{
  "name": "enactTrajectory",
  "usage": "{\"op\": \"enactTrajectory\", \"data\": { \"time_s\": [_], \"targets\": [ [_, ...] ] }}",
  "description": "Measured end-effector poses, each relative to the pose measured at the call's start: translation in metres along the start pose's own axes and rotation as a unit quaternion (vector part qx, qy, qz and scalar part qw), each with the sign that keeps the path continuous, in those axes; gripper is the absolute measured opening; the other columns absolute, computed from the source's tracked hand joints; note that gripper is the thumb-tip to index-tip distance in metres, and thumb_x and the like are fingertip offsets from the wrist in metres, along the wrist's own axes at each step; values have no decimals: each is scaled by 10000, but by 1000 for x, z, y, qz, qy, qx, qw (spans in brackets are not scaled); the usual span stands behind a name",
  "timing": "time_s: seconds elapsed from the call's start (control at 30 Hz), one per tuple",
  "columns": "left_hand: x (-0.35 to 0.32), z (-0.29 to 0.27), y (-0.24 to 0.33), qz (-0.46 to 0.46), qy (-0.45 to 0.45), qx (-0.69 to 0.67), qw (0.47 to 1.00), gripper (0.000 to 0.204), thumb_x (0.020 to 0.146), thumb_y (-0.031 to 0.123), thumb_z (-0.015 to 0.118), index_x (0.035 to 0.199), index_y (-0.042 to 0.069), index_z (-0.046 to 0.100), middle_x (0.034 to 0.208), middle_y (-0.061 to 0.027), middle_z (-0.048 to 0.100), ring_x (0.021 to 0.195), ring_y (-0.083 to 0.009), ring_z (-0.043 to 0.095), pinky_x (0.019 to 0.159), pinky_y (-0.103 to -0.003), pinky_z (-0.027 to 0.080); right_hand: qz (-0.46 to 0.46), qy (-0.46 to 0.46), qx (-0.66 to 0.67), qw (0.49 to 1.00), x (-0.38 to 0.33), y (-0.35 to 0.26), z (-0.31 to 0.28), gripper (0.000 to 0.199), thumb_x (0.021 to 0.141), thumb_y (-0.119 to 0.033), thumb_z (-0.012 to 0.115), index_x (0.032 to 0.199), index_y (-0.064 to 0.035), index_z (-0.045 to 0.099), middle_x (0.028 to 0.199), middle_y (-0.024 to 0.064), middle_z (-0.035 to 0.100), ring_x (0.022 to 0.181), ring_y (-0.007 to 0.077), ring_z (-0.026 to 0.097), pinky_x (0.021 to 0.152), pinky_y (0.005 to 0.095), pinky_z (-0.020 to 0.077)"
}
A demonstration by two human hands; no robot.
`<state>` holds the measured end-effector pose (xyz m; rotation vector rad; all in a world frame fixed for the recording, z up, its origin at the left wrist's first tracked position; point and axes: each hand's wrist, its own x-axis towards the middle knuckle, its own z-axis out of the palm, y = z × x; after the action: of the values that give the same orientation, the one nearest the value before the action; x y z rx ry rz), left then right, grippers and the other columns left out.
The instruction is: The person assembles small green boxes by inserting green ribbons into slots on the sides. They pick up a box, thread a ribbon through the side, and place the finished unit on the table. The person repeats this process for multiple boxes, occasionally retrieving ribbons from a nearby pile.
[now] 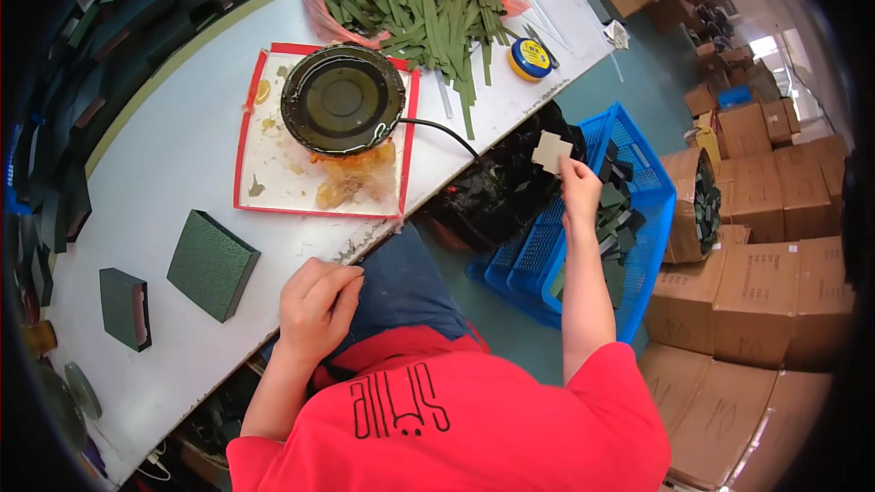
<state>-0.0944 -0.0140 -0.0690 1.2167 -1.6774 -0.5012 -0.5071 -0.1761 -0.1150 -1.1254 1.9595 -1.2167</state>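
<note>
In my right hand point(581, 191), stretched out past the table's edge, a cream cross-shaped piece of card point(551, 153) is pinched by one side. It hovers over a black plastic bag point(492, 189), beside a blue plastic crate point(649, 219) that holds dark green pieces. My left hand point(319, 308) rests at the near table edge with its fingers curled closed, and no object shows in it. Left of that hand, a larger dark green textured box point(213, 264) and a smaller dark green box point(124, 308) stand on the white table point(164, 164).
A round pot of dark liquid point(342, 98) with a black cord sits on a red-rimmed tray point(241, 159). Behind it are green strips point(415, 0) in a pink bag and a blue-and-yellow tin point(530, 58). Green boxes point(123, 18) crowd the far left; cartons point(761, 301) fill the right.
</note>
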Motion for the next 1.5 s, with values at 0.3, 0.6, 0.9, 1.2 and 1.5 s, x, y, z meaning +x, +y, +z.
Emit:
{"op": "enactTrajectory", "data": {
  "time_s": [0.3,0.6,0.9,1.2,1.5],
  "targets": [
    [1,2,0,5,-5,7,1000,158,795,-98,696,921,-6,669,798,-124,655,683,-262,612,613,-333,483,35,-87,-193,977,44,91,-3,490,961,-75,491,1434,38,426,909,106,733,632,89,565,555,250,446],
    [9,9,29,-88,-89,-186,975,140,868,-55,635,994,-18,683,841,-104,656,716,-189,615,641,-296,491,25,-473,392,789,-118,-97,-6,587,965,33,465,1514,-112,318,1197,122,547,520,44,360,487,199,323],
    [7,21,45,-215,-131,-468,847,285,985,32,559,1265,16,608,1243,-43,517,822,-79,546,742,-230,465,-13,-602,319,732,-191,-132,30,646,961,71,402,1551,-132,232,1310,178,481,598,32,405,519,177,386],
    [21,38,58,-321,-213,-383,840,155,941,70,678,1074,-3,652,832,0,646,722,-51,603,659,-201,505,40,-541,342,767,-179,-120,10,572,956,72,421,1491,-99,317,1255,130,523,577,34,388,517,178,351],
    [47,100,55,-123,-289,-186,931,214,884,83,709,1075,0,664,944,-100,694,712,-141,653,678,-283,530,37,-360,412,836,-135,-100,-65,480,959,58,454,1420,-64,397,1297,123,558,556,38,390,534,197,353]
  ]
}}
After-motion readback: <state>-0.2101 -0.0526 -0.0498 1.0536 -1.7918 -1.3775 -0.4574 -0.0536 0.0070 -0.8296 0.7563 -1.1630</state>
